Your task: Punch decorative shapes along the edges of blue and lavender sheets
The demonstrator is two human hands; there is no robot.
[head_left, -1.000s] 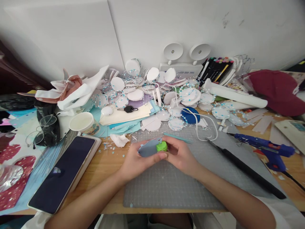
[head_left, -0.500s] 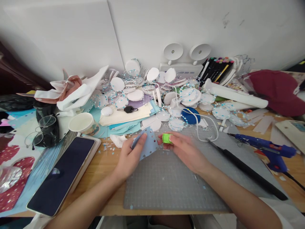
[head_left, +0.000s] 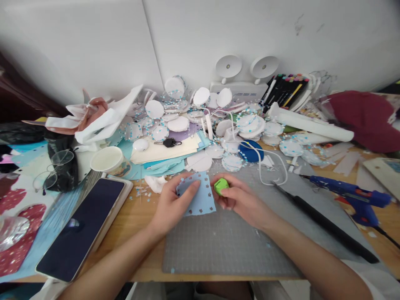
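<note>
A light blue sheet of paper with small flower-shaped holes along its edges is pinched between the thumb and fingers of my left hand. In my right hand is a small bright green paper punch, gripped by thumb and fingers just right of the sheet. Punch and paper appear slightly apart. Both hands are above a grey cutting mat. Under the paper, my left fingers are mostly hidden.
White discs trimmed with blue bits pile up at the back. A phone and paper cup stand left. On the right lie a black-handled tool and a blue glue gun. A white cable loops behind my right hand.
My left hand has turned the blue paper flatter, so more of its punched edge shows. The green punch has tilted in my right hand and sits slightly lower.
</note>
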